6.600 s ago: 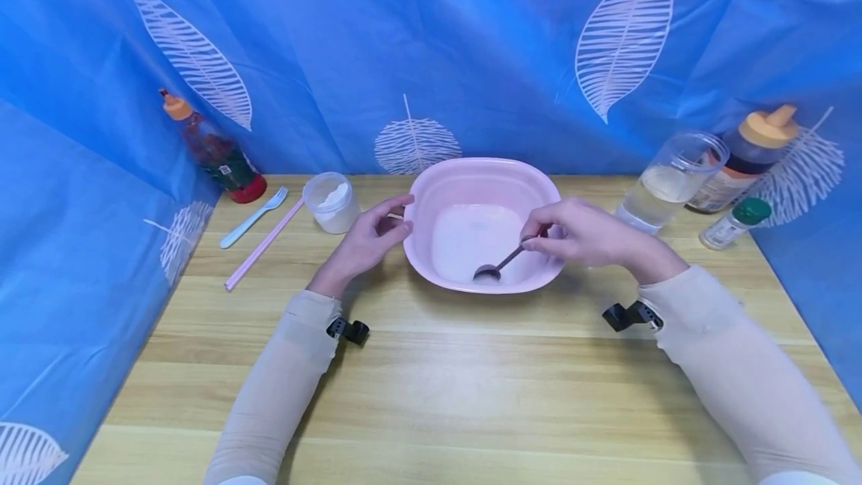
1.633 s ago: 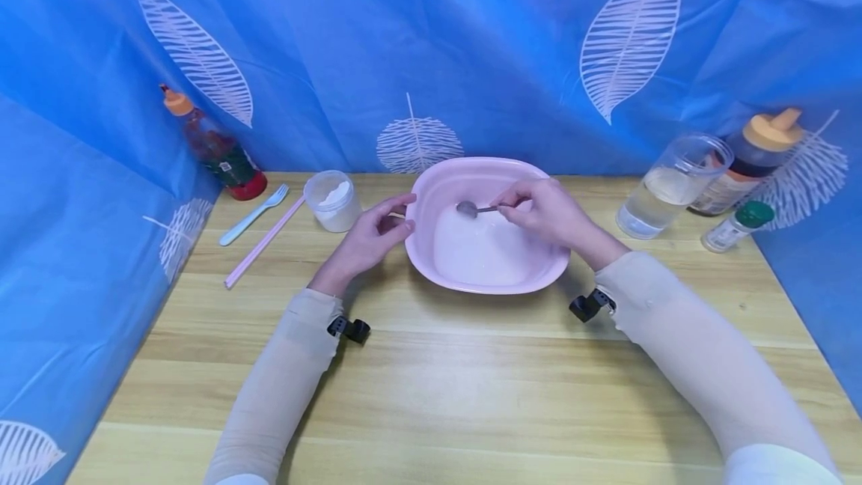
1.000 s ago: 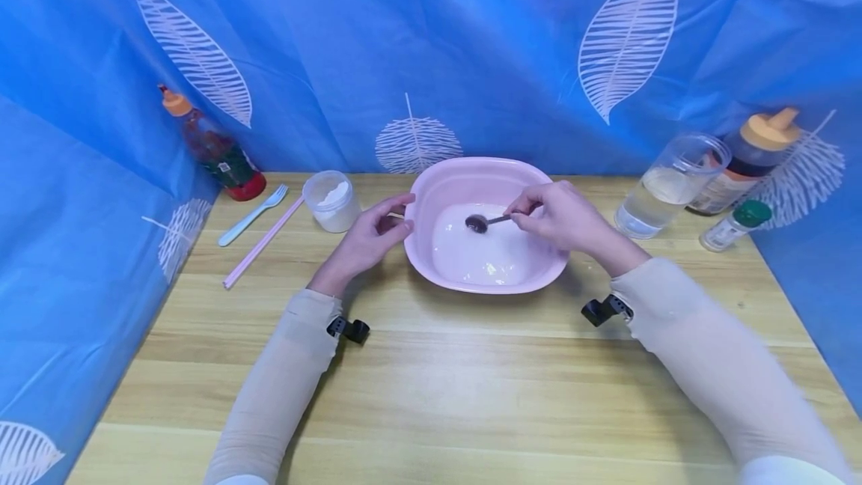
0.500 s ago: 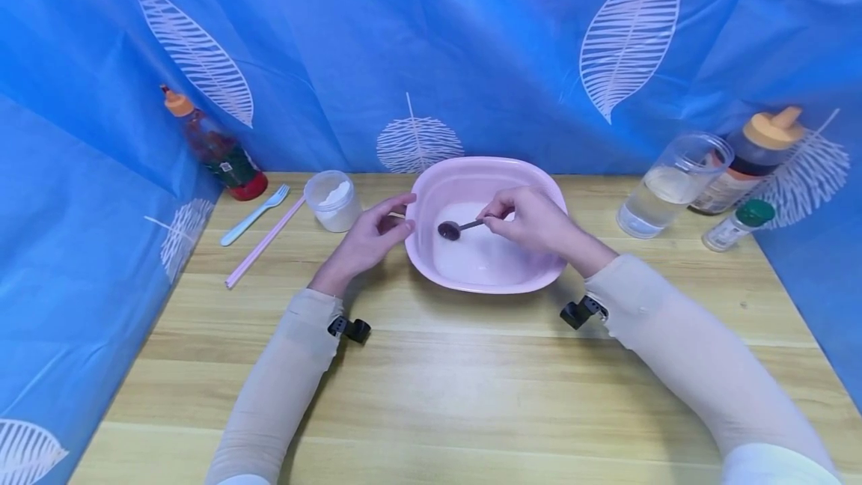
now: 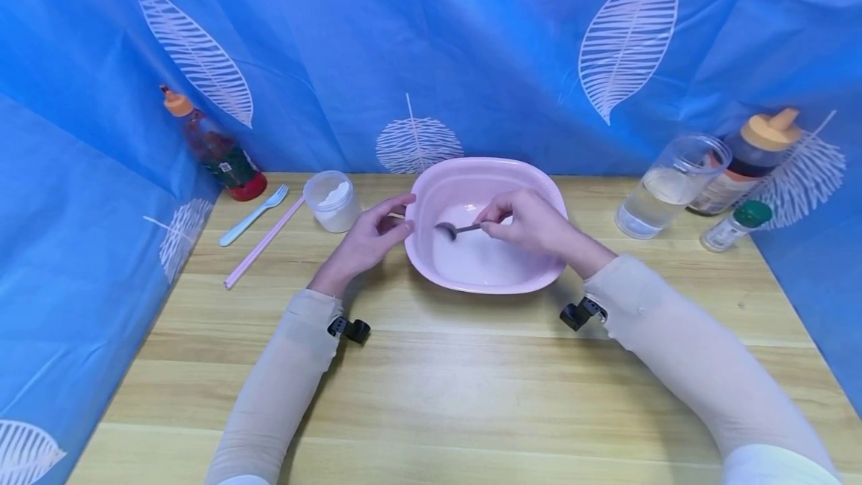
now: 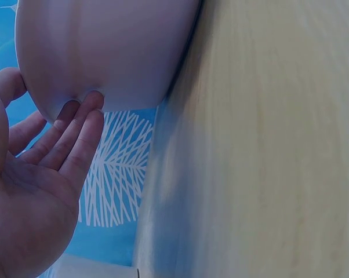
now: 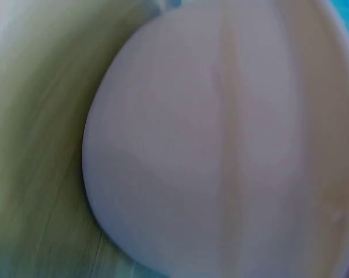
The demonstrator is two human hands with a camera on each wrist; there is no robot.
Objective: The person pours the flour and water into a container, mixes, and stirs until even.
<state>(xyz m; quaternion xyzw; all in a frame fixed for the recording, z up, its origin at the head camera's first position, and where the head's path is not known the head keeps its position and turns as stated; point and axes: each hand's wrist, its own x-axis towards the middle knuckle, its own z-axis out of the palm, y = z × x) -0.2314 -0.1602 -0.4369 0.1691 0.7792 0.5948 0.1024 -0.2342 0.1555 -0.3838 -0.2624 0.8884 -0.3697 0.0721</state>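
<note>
A pink basin (image 5: 485, 287) with milky white liquid at its bottom stands at the back of the table. My right hand (image 5: 528, 219) reaches over its right side and pinches the handle of a small dark spoon (image 5: 447, 230), its bowl in the left part of the basin, at the liquid. With thumb and fingers, my left hand (image 5: 372, 239) holds the basin's left rim. In the left wrist view the left fingers (image 6: 84, 142) reach under that rim against the outer wall. The right wrist view is filled by the basin's outer wall (image 7: 180, 139); hand and spoon are hidden there.
Left of the basin are a jar of white powder (image 5: 333, 204), pink chopsticks (image 5: 263, 244), a light-blue fork (image 5: 254, 217) and a red sauce bottle (image 5: 229, 163). At right stand a cup of clear liquid (image 5: 656, 197), a dark sauce bottle (image 5: 747, 159) and a green-capped shaker (image 5: 735, 225).
My right hand has moved the spoon about the basin, from the front right 6.6 seconds ago to the left side now. In the last half second its bowl has tipped. The left hand stays put.
</note>
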